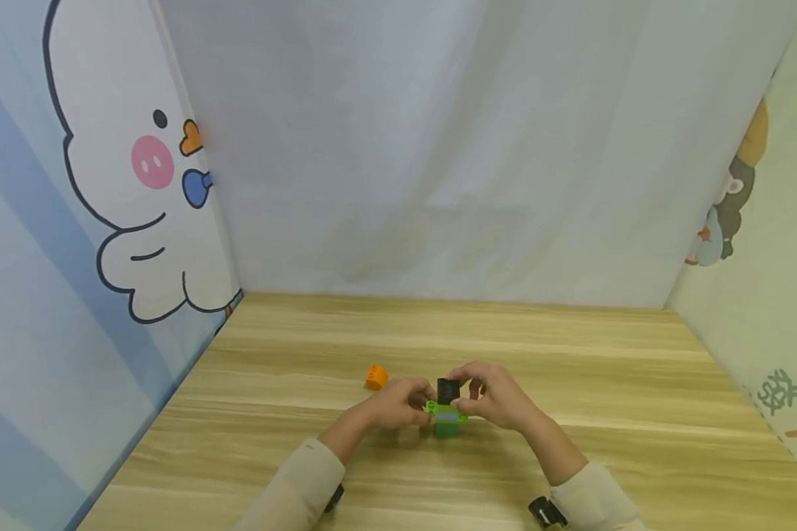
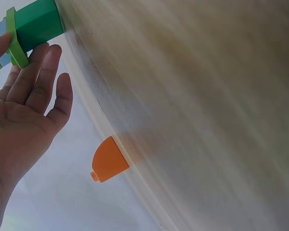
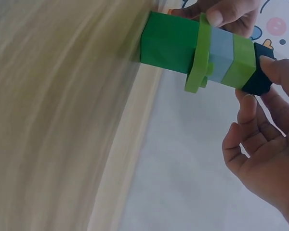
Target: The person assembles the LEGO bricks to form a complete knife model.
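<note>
A small tower of toy building blocks stands upright on the table. In the right wrist view its bottom is a dark green block (image 3: 168,43), with a wider lime-green plate (image 3: 199,55) above it. A grey-blue block (image 3: 220,54), a lime-green block (image 3: 239,62) and a black block (image 3: 258,72) follow upward. My left hand (image 1: 398,405) pinches the plate's left end between thumb and fingers. At the top, my right hand (image 1: 498,398) grips the black block from the right. An orange block with a curved side (image 1: 375,377) lies beyond my left hand, touched by neither hand.
The wood-grain table (image 1: 292,472) ends at a pale cloth backdrop (image 1: 398,162). Printed cloth walls (image 1: 99,383) flank it left and right. Dark devices sit at both wrists, the right one (image 1: 547,512) showing more fully.
</note>
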Demonstrator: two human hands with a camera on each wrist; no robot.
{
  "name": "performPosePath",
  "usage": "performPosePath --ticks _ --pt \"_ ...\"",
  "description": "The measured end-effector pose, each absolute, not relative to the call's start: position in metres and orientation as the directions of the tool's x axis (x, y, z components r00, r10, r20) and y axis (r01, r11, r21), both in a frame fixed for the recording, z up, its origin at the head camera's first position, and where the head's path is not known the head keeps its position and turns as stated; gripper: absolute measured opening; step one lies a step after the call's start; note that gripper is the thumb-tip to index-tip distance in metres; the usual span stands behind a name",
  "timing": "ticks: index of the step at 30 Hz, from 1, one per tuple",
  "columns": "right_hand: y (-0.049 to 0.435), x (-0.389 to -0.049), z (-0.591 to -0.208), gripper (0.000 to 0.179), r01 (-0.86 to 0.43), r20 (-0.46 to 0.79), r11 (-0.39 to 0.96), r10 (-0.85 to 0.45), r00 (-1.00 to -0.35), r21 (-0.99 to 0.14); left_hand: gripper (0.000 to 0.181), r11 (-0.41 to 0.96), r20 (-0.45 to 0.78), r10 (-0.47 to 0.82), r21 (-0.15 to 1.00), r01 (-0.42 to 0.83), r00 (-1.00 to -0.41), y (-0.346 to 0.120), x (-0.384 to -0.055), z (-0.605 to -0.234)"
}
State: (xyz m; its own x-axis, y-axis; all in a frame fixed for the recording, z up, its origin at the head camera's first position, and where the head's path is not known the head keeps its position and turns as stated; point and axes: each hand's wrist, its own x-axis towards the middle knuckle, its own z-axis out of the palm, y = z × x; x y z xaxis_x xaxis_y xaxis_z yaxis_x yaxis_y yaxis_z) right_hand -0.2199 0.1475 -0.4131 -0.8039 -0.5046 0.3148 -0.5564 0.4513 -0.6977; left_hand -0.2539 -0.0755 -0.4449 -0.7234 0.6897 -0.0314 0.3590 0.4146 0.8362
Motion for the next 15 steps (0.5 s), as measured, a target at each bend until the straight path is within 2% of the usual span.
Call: performPosePath --ticks 10,15 --pt "0.1452 -0.2178 -0.4179 0.025 -0.559 0.335 0.436 -0.490 -0.805 -0.705 0.029 0.453 -0.066 0.676 0.823 0.343 -0.734 -0.0771 -0.2549 -0.4432" --pt "0.1481 -0.2188 -0.4194 0.027 -0.524 0.300 0.431 -0.487 -0.821 -0.734 0.030 0.455 -0.070 0.677 0.822 0.342 -0.732 -0.0758 -0.2531 -0.4421"
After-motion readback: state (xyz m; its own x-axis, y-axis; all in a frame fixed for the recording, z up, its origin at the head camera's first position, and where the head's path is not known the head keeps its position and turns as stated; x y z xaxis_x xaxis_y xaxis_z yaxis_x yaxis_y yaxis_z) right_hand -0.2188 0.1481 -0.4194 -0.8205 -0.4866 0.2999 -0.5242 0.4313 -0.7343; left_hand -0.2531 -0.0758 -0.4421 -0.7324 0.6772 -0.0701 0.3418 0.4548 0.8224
